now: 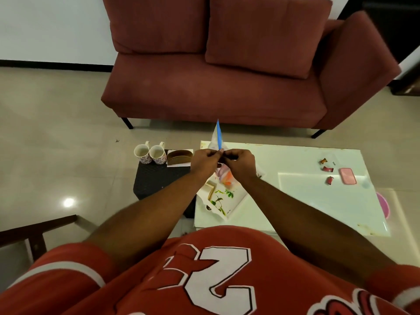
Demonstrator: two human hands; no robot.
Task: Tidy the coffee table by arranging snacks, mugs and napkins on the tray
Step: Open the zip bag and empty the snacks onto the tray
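My left hand (204, 161) and my right hand (241, 163) meet above the tray and both pinch a clear snack bag (223, 176) with a blue zip strip that sticks up behind them. The bag holds orange and pale snacks. Under it lies a white tray (236, 202) with a leaf print, on the left end of the white coffee table (318, 201). A rolled cream item (210, 189) lies on the tray. Two floral mugs (150, 153) stand on a dark stool (159, 180), beside a brown napkin holder (179, 156) on a white napkin.
Small red wrappers (328, 169) and a pink case (347, 176) lie on the table's right side. A red sofa (216, 87) stands beyond the table. A dark wooden chair frame (36, 233) is at the lower left. A pink round object (383, 204) shows past the table's right edge.
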